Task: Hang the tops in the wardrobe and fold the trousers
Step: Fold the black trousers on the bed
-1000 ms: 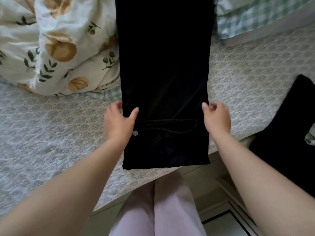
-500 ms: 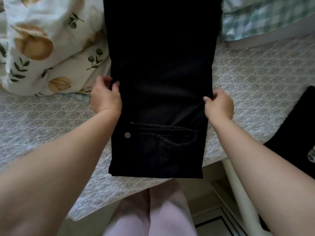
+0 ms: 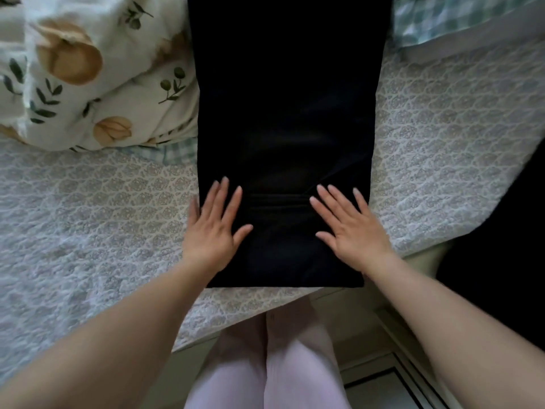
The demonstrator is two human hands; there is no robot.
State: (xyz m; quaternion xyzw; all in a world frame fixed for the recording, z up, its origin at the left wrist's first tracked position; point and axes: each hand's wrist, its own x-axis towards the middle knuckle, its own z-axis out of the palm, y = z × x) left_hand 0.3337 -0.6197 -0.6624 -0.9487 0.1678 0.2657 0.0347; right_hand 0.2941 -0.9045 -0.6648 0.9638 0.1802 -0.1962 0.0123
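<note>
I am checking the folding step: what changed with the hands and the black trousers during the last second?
Both hands let go of the side edges they had pinched. The left hand and right hand now lie flat, fingers spread, on the black trousers near their close end. The trousers stay stretched lengthwise on the bed cover.

Left hand (image 3: 213, 231) and right hand (image 3: 352, 231) leaving their edge pinches, now pressing flat just inward on long black folded cloth trousers (image 3: 283, 113).

Both hands, left (image 3: 211, 231) & right (image 3: 352, 230), flat on black trousers (image 3: 283, 119) laid on bed (image 3: 88, 208).
</note>
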